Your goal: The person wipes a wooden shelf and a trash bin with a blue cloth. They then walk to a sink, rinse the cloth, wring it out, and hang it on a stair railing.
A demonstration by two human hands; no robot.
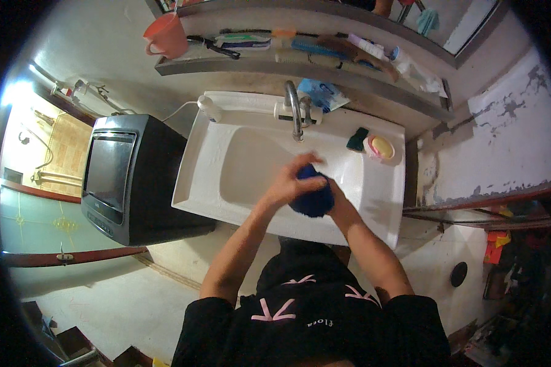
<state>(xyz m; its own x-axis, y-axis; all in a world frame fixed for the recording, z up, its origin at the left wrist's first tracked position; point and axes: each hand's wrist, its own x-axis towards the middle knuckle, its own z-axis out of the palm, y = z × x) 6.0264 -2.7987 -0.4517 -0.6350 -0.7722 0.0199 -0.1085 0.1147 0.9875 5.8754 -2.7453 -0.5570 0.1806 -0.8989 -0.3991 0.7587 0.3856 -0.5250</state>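
Note:
Above the front part of a white washbasin [248,165], both hands are on a bunched dark blue cloth [313,202]. My left hand [294,179] grips it from the left, the thumb lying across the front and the fingers blurred over its top. From the right, my right hand [338,198] holds the cloth's side; most of its fingers are hidden behind the fabric. Beyond the hands, a curved metal tap [295,112] reaches over the bowl. I cannot tell whether water is running.
On the basin's right rim are a dark green scouring pad [358,139] and yellow soap [382,147] in a dish. A white bottle [209,109] stands back left, a blue packet [323,94] behind the tap. Above runs a cluttered shelf [257,69]; a black washing machine [151,183] adjoins left.

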